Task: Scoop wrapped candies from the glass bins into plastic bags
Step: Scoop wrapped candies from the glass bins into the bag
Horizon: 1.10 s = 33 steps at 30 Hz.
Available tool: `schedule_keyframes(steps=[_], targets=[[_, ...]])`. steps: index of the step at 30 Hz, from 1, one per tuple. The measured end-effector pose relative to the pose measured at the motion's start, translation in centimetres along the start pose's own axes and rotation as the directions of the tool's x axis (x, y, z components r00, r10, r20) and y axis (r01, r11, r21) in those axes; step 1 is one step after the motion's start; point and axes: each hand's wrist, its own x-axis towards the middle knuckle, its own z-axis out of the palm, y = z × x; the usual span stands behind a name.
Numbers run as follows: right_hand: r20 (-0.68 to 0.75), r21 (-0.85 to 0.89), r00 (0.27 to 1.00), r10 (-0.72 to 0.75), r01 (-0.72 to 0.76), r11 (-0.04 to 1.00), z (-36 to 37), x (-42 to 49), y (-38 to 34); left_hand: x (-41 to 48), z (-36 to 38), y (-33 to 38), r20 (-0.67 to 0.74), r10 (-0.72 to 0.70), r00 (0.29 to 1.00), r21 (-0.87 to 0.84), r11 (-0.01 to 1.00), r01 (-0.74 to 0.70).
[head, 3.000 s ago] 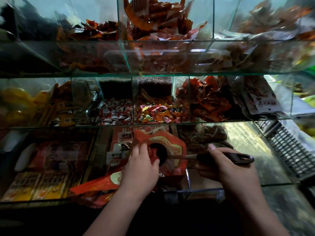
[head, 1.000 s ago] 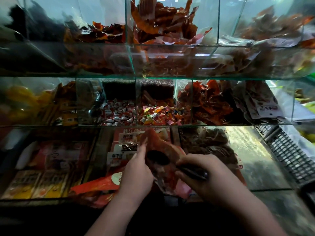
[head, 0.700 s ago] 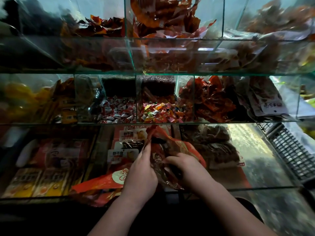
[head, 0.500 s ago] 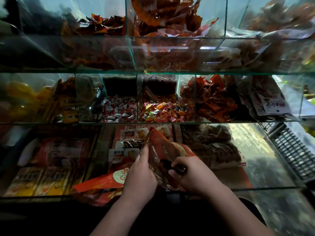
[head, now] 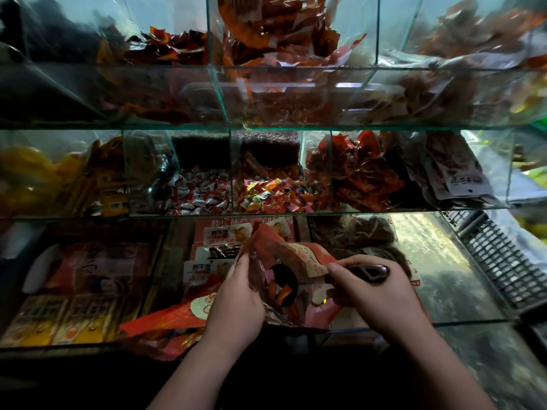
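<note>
My left hand (head: 236,303) holds the left edge of a red plastic bag (head: 299,258), keeping its mouth open over the lowest glass bin. My right hand (head: 370,294) grips the dark handle of a scoop (head: 285,284), whose black bowl sits inside the bag's mouth with orange wrapped candies in it. In the middle tier, one bin holds white-and-red wrapped candies (head: 204,193) and the one beside it mixed colourful wrapped candies (head: 272,196).
Three tiers of glass bins (head: 296,127) rise in front of me, filled with red and orange snack packets. Boxed snacks (head: 225,235) lie behind the bag. A second red bag (head: 165,319) lies at lower left. A dark plastic crate (head: 503,261) stands at right.
The scoop, held flat above the bag three seconds ago, dipped deep into the bag. Now my right hand has drawn back to the right and the scoop bowl shows at the bag's mouth.
</note>
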Motion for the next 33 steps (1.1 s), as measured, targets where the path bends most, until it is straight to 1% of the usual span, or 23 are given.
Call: schedule_keyframes(steps=[2,4,8,10,12,16,18,21,25,27,29,33], targets=[[-0.027,0.171,0.999,0.033,-0.028,0.985,-0.8,-0.3,-0.5,0.4,0.0,-0.4,0.025,-0.013,1.000,-0.002,1.000,0.013],[-0.019,0.261,0.998,0.066,-0.059,0.963,-1.4,-0.5,-1.2,0.8,0.0,-1.0,0.052,-0.017,0.998,0.014,1.000,0.016],[-0.029,0.320,0.991,0.132,-0.116,0.940,-1.5,-0.4,-1.9,1.4,-0.1,-1.8,0.071,-0.003,0.997,0.032,0.999,0.001],[-0.049,0.359,0.988,0.148,-0.121,0.926,-1.4,-0.6,-2.3,1.8,-0.1,-2.4,0.054,-0.025,0.998,0.113,0.993,0.018],[-0.050,0.376,0.990,0.131,-0.103,0.921,-1.3,-1.0,-2.9,2.1,-0.1,-2.9,0.038,-0.043,0.998,0.166,0.985,0.036],[-0.071,0.395,0.995,0.072,-0.039,0.918,-1.1,-2.1,-4.4,2.5,-0.2,-3.4,0.042,-0.068,0.997,0.199,0.978,0.059],[-0.090,0.403,0.994,0.055,-0.014,0.915,-1.3,-2.8,-5.3,2.1,-0.4,-3.0,0.004,-0.062,0.998,0.223,0.973,0.060],[-0.089,0.397,0.996,0.014,0.023,0.917,-2.0,-3.9,-6.5,1.3,-0.8,-1.8,-0.113,-0.003,0.994,0.282,0.959,0.035],[-0.111,0.384,0.993,-0.031,0.071,0.921,-2.9,-4.9,-7.4,0.6,-1.3,-0.4,-0.225,0.130,0.966,0.337,0.940,-0.048],[-0.129,0.390,0.990,-0.052,0.099,0.916,-3.1,-5.2,-7.7,0.7,-1.7,0.4,-0.237,0.187,0.953,0.331,0.938,-0.102],[-0.150,0.407,0.986,-0.072,0.128,0.905,-3.3,-5.3,-8.2,1.6,-2.0,1.6,-0.221,0.230,0.948,0.318,0.936,-0.153],[-0.226,0.486,0.971,-0.078,0.182,0.855,-3.3,-4.0,-8.3,6.1,-2.5,5.1,-0.188,0.329,0.926,0.343,0.905,-0.252]])
